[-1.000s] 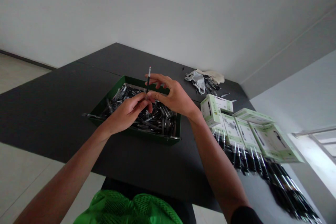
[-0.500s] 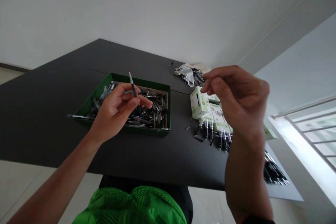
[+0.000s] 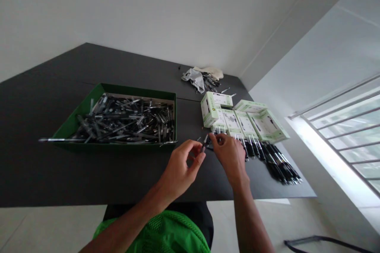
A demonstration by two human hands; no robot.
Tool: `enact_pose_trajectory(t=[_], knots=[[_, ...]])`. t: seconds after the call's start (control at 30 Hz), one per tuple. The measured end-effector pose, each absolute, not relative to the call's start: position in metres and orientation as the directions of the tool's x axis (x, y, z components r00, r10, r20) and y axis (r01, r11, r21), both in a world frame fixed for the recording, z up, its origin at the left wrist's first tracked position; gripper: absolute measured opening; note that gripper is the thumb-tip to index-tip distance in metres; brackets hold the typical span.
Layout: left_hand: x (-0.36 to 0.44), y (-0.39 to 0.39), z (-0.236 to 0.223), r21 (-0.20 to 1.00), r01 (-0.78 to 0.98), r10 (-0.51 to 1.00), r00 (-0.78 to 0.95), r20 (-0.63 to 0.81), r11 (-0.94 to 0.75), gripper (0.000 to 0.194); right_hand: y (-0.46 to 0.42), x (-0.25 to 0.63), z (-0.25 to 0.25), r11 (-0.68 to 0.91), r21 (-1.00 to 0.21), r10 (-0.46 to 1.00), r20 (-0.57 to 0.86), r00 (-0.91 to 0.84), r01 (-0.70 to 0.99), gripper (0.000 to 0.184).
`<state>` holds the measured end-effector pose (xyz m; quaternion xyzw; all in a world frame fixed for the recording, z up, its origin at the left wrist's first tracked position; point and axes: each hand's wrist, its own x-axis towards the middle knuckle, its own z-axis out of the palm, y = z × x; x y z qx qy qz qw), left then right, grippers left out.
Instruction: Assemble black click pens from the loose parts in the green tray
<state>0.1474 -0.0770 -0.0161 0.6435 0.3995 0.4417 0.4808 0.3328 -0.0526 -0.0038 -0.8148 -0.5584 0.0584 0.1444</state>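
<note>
My left hand pinches a thin dark pen part between thumb and fingertips, just right of the green tray. My right hand is curled beside it, fingertips meeting the same part near the left end of a row of black pens. What the right fingers grip is too small to make out. The tray is heaped with several loose black and silver pen parts.
Several pale green boxes stand behind the pen row on the black table. A crumpled grey cloth with more pens lies at the far edge. A window with bars is at right. Green mesh fabric lies on my lap.
My left hand carried the pen part from above the tray rightwards and down. My right hand dropped from mid-air to meet it by the pen row. The view swung right.
</note>
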Motion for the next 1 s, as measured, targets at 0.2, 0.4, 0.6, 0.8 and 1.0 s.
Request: enact_pose_trajectory(t=[0.2, 0.4, 0.6, 0.8, 1.0], knots=[[0.15, -0.06, -0.024, 0.937, 0.223, 0.937, 0.288, 0.199, -0.268, 0.012, -0.034, 0.327, -0.012, -0.435, -0.118, 0.9, -0.085, 0.427, 0.893, 0.046], [0.163, -0.049, -0.026, 0.878, 0.367, 0.928, 0.321, 0.191, -0.308, 0.011, -0.036, 0.334, -0.01, -0.421, -0.166, 0.906, -0.128, 0.404, 0.892, 0.042], [0.191, -0.023, -0.028, 0.786, 0.506, 0.911, 0.375, 0.17, -0.355, 0.01, -0.058, 0.366, 0.003, -0.47, -0.313, 0.873, -0.027, 0.487, 0.825, 0.046], [0.221, -0.001, -0.029, 0.67, 0.654, 0.914, 0.396, 0.092, -0.351, 0.013, -0.067, 0.384, 0.004, -0.405, -0.447, 0.86, 0.108, 0.498, 0.798, 0.048], [0.228, 0.005, -0.036, 0.606, 0.725, 0.923, 0.382, 0.041, -0.327, 0.015, -0.066, 0.378, 0.001, -0.37, -0.479, 0.872, 0.117, 0.476, 0.796, 0.047]])
